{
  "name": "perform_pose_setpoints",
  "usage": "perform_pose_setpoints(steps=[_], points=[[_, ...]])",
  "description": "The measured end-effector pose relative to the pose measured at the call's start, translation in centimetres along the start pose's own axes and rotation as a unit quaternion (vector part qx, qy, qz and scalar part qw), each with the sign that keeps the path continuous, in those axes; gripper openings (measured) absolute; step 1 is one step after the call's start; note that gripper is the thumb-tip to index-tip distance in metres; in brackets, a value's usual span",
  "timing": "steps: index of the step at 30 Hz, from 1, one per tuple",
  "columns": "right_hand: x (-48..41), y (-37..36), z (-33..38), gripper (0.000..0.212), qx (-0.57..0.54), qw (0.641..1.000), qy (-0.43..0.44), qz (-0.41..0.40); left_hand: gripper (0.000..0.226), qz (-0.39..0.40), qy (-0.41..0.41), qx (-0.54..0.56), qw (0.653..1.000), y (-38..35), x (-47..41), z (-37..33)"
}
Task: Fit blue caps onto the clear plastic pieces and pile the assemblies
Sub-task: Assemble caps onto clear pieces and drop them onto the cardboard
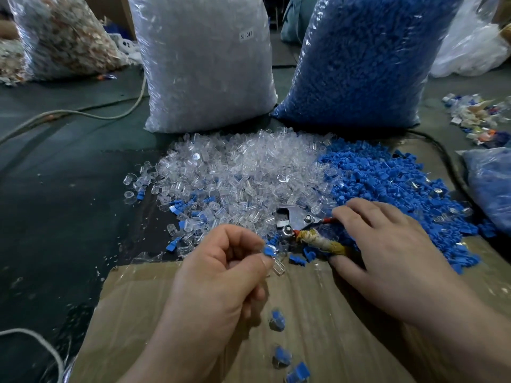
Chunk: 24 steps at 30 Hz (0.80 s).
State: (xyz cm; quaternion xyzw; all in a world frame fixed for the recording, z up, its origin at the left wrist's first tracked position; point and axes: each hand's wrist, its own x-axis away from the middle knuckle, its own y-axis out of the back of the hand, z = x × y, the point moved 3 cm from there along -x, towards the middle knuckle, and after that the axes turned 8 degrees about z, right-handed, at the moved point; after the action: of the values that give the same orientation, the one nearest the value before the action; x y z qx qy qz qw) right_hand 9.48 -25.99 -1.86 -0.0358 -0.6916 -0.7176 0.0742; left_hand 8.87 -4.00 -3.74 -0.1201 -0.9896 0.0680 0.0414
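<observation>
While left hand [221, 272] pinches a capped piece [269, 251], right hand [387, 244] touches pliers [290, 218].

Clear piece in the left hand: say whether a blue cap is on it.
On: the left hand pinches the clear piece with a blue cap at its upper end. Whether fully seated: cannot tell.
</observation>
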Motion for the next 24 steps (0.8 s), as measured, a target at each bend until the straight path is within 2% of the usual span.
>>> perform_pose_setpoints(steps=[7,15,19,22,24], points=[[-0.8,0.0,-0.4,0.085,0.001,1.0,0.009,0.01,0.03,0.008,-0.004,0.016,1.0,0.3,0.0,0.2],[-1.4,0.1,-0.3,0.069,0.009,0.999,0.035,-0.005,0.028,0.015,0.005,0.022,1.0,0.4,0.0,0.1],[-0.9,1.1,-0.1,0.053,-0.024,0.995,0.047,-0.089,0.025,0.012,-0.003,0.017,1.0,0.6,-0.1,0.2],[-0.1,1.8,-0.1,0.052,-0.097,0.978,0.06,-0.176,0.022,0.01,-0.009,0.017,1.0,0.7,-0.1,0.3],[0.5,2.2,0.4,0.049,-0.141,0.965,0.078,-0.205,0.019,0.006,-0.017,0.018,1.0,0.8,0.0,0.2]])
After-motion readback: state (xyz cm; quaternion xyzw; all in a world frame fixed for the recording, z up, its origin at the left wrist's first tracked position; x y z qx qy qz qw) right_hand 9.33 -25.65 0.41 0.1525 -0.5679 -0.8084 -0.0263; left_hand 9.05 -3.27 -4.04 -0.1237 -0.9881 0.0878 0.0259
